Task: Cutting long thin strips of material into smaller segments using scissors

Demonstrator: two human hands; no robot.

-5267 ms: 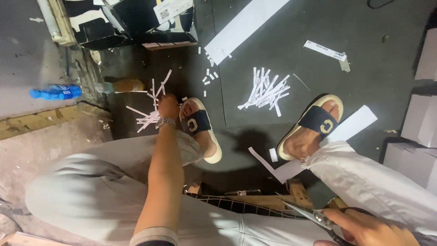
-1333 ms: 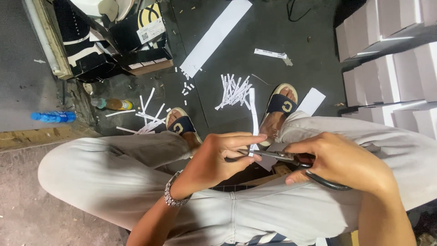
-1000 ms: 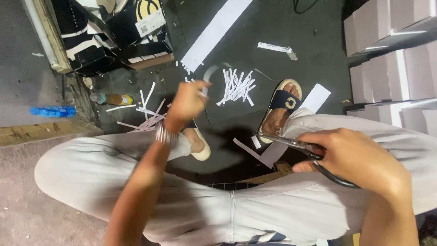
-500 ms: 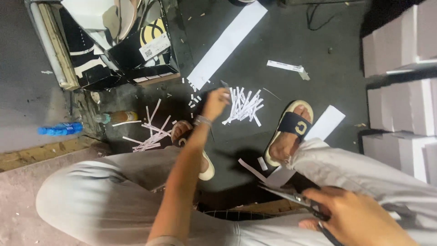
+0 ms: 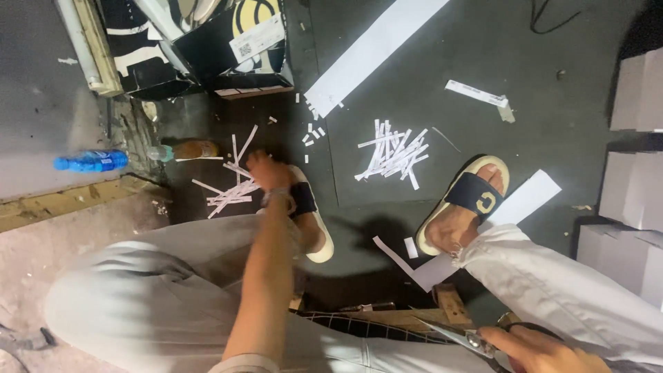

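The left arm is stretched down and forward, and the left hand (image 5: pixel 266 170) is curled over the loose strips (image 5: pixel 228 188) on the floor beside the left sandal; whether a strip is pinched cannot be told because of blur. Half a second ago this hand was farther right, at the fanned pile (image 5: pixel 394 153). The right hand (image 5: pixel 542 351) is closed on metal scissors (image 5: pixel 459 336) at the lap. The strips are thin, flat, white paper.
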